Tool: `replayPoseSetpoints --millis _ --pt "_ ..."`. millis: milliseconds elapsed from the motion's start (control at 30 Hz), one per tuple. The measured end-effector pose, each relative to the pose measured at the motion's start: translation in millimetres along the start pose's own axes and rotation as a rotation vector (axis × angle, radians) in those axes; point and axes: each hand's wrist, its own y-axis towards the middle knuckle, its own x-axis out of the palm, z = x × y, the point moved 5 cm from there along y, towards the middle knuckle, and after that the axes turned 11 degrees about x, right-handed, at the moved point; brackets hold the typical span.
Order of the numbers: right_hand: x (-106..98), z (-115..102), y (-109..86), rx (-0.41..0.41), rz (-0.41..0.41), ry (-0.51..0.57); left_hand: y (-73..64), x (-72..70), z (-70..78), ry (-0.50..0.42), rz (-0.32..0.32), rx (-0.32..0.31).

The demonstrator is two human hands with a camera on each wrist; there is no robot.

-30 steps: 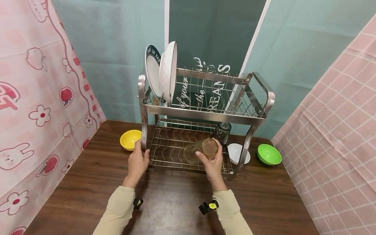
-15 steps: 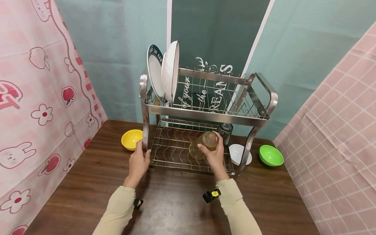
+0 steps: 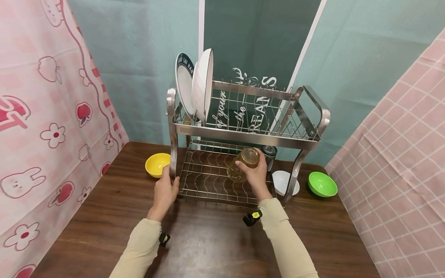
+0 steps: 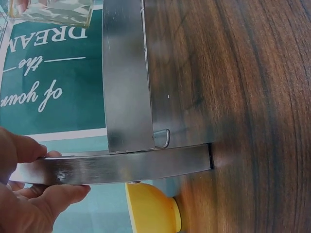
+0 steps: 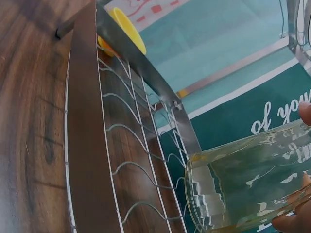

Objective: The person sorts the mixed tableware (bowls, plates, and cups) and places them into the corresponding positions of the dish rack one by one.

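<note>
Our left hand (image 3: 164,195) grips the metal rack (image 3: 243,136) by its nine o'clock leg (image 3: 174,152); our right hand (image 3: 256,174) grasps the amber glass (image 3: 245,158), tilted over the lower tier (image 5: 90,126). We should lower it gently, clear of the dark glass (image 3: 271,156) at two o'clock.

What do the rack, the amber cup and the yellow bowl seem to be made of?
Rack: metal, probably steel, with a satin sheen; it looks grey with soft reflections.
Amber cup: likely glass, smooth and glossy, because the green backdrop shows through; clear plastic is possible.
Yellow bowl: probably plastic, smooth and evenly colored with a slight shine, though glazed ceramic isn't ruled out.
</note>
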Motion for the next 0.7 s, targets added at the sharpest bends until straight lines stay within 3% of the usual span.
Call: replayPoseSetpoints --millis 300,500,700 --pt "4 5 15.7 0.0 0.026 -0.143 0.6 -0.3 -0.1 -0.02 -0.006 0.009" --pt "8 10 24.7 -0.042 0.056 -0.261 0.7 1.3 -0.3 -0.03 -0.018 0.001" --pt "11 15 31.9 -0.028 0.044 -0.27 1.1 1.2 -0.2 -0.028 -0.009 -0.004"
